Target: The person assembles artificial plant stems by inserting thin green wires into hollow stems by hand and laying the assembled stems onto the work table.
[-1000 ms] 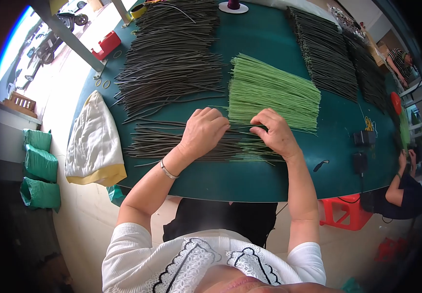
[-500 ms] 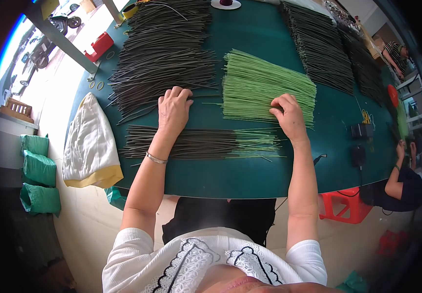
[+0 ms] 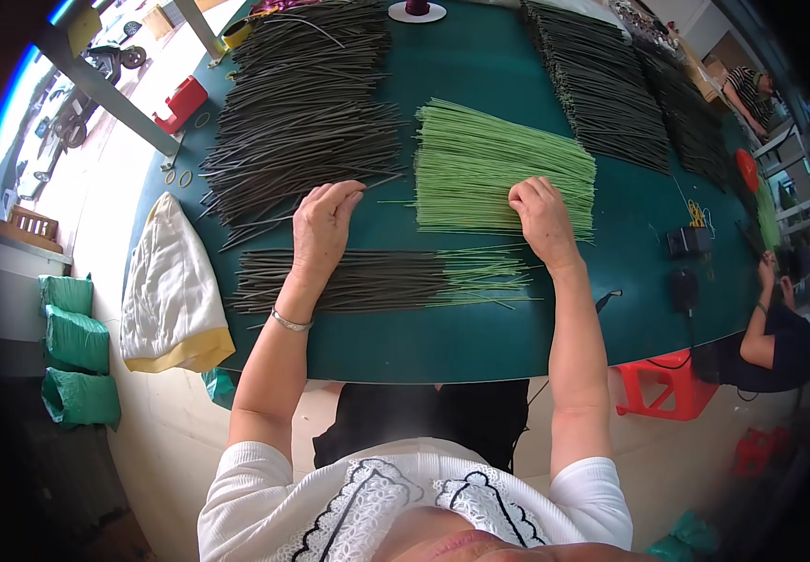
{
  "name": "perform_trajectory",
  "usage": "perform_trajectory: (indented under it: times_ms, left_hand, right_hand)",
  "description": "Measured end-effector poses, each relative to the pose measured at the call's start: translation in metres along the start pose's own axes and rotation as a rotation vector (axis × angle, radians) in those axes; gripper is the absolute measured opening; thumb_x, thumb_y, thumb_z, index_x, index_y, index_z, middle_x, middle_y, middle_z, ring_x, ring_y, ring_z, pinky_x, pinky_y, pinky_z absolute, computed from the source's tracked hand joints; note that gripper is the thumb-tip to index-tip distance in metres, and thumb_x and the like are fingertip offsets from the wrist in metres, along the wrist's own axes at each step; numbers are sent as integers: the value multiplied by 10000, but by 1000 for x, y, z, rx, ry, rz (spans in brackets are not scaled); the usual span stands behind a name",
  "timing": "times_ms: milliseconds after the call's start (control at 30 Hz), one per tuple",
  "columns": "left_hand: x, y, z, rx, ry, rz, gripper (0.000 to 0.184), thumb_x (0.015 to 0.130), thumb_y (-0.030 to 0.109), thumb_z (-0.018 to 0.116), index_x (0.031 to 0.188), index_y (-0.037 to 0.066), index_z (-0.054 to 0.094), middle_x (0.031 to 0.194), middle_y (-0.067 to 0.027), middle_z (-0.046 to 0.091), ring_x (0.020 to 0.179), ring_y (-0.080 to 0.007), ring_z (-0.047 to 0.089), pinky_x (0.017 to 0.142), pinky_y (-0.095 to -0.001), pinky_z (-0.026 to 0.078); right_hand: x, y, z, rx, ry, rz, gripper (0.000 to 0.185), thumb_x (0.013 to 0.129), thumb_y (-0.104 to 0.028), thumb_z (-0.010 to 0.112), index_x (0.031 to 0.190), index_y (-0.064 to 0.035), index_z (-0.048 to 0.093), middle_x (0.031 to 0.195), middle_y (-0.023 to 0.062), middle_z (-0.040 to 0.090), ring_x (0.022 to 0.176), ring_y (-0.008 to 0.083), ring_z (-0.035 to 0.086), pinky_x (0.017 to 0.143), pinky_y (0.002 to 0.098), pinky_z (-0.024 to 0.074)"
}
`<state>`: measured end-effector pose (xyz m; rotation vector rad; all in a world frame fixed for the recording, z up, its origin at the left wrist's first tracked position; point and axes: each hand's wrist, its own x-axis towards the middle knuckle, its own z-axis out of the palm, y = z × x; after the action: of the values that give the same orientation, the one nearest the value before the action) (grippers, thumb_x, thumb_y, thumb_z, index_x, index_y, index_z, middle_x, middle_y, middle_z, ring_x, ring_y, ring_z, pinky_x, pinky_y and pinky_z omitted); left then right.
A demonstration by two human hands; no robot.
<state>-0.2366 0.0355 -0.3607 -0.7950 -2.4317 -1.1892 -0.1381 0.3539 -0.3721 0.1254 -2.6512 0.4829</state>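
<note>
My left hand (image 3: pixel 324 225) is pinched round the end of a dark stick (image 3: pixel 377 182) at the lower edge of the dark stick pile (image 3: pixel 302 122). Over the right part of the green stick bundle (image 3: pixel 489 169), my right hand (image 3: pixel 541 215) has its fingertips pressed together; what lies between them is too small to make out. Nearer me lies a row of dark sticks (image 3: pixel 377 281) whose right ends are thin and green. All of these rest on the green table (image 3: pixel 424 351).
A white cloth with a yellow hem (image 3: pixel 176 290) lies at the left, below a red tape dispenser (image 3: pixel 180 103). More dark bundles (image 3: pixel 602 94) and a black box (image 3: pixel 688 242) are at the right. Another person (image 3: pixel 780 347) works at the far right.
My hands have moved apart from above the near row. My left hand went left to the dark pile and closed on a stick; my right hand moved up over the green bundle and its fingers closed.
</note>
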Motion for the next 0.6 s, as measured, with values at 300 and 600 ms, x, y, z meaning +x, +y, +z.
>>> perform_trajectory:
  times_ms: [300,600]
  left_hand:
    - [-7,8,5,-188,-116,-142,121,945,72,665,1039,5,701,875,-105,694,741,-210,649,692,-302,516]
    - [-9,7,6,-207,-136,-169,111,934,68,687,1012,-9,705,874,-67,687,738,-137,610,687,-272,500]
  right_hand:
    - [2,-3,2,-25,72,-57,44,845,-49,680,866,-63,645,857,35,628,901,245,580,847,374,454]
    - [0,-6,-4,49,5,-47,43,852,-73,687,853,-66,644,853,37,634,897,250,581,848,383,439]
